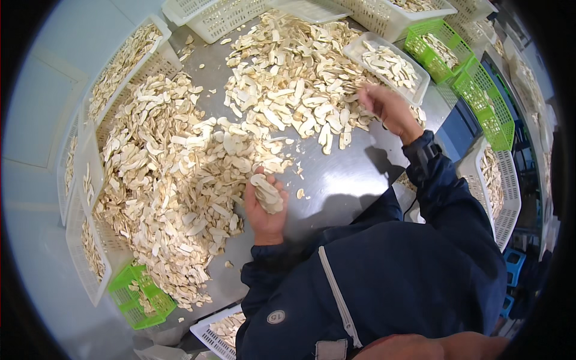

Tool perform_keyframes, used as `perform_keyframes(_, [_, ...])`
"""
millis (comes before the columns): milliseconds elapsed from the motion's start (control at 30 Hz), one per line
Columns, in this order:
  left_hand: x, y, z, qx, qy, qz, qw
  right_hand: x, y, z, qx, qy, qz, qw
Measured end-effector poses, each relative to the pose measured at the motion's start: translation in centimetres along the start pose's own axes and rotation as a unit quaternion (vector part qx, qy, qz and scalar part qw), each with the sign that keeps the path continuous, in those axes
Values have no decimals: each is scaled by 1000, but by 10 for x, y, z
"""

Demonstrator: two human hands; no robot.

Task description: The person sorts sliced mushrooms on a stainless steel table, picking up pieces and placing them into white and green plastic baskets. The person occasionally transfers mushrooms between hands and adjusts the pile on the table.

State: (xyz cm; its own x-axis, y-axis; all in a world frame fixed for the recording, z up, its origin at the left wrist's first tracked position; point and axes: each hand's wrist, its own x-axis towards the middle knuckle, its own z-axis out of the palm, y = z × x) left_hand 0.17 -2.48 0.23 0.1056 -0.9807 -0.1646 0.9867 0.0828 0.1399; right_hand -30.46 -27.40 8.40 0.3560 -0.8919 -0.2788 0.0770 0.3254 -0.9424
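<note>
My left hand point(266, 227) is palm up with its fingers curled around a small stack of pale dried mushroom slices point(267, 194). It is beside the right edge of a large heap of similar slices point(180, 166) on a steel table point(333, 171). Farther out, my right hand point(389, 110) reaches to the right side of a second heap point(292, 76). Its fingertips are bent and blurred, so whether they pinch a slice cannot be told. Just beyond that hand is a shallow translucent tray point(420, 90) with whiter slices point(387, 65) in it.
White perforated crates point(153, 63) of slices line the left side, and another crate point(225, 20) stands at the far edge. Green baskets point(486, 108) stand at the right; one green basket point(139, 310) is at lower left. A white crate point(506, 193) sits by my right elbow.
</note>
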Motion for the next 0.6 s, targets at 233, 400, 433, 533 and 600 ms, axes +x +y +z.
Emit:
perform_keyframes(233, [0,2,-5,2,-2,-4,1000,-37,49,65,-246,-301,41,920])
perform_keyframes(400, [-1,-1,-1,38,35,18,999,-9,44,71,-373,-53,-66,924])
perform_keyframes(433, [0,-1,0,47,35,20,998,-6,43,73,-370,-85,-105,919])
perform_keyframes(533, [1,-1,1,46,25,15,999,-3,41,87,-442,-118,-151,876])
perform_keyframes(600, [1,-1,1,39,19,11,999,3,45,110,-502,-108,-259,819])
